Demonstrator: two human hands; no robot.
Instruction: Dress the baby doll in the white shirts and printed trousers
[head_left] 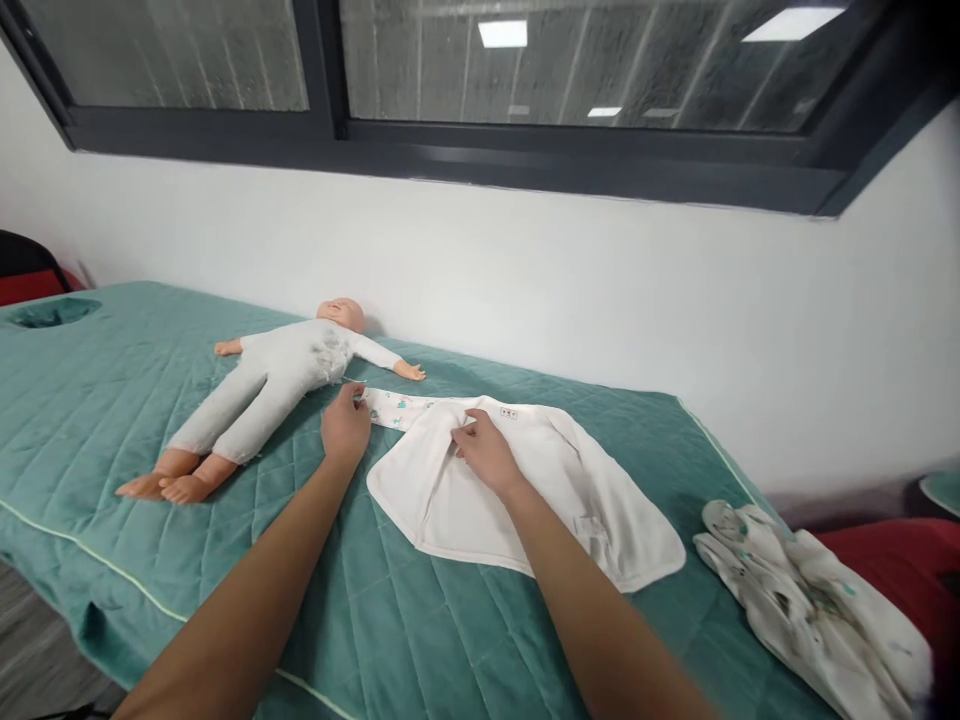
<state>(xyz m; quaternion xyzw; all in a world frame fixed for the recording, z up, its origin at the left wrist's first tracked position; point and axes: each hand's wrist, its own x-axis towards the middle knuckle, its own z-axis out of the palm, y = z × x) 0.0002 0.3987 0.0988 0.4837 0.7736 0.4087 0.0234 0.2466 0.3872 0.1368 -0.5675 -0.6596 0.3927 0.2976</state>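
A white baby jacket (517, 480) lies spread on the green quilted cover, its plain inner side up and a small label at the neck. One sleeve with a small coloured print sticks out to the left. My left hand (346, 424) is closed on the end of that sleeve. Near the neck, my right hand (486, 452) pinches the jacket's fabric beside the sleeve opening. Just beyond my left hand, a baby doll (281, 375) in a white cloth body lies on its back, head toward the wall.
The green quilted cover (420, 640) drapes over a bed with a face hole (56, 312) at the far left. Crumpled printed baby clothes (817, 610) lie at the right, beside a red item (900, 565). A white wall (525, 290) and dark-framed window stand behind the bed.
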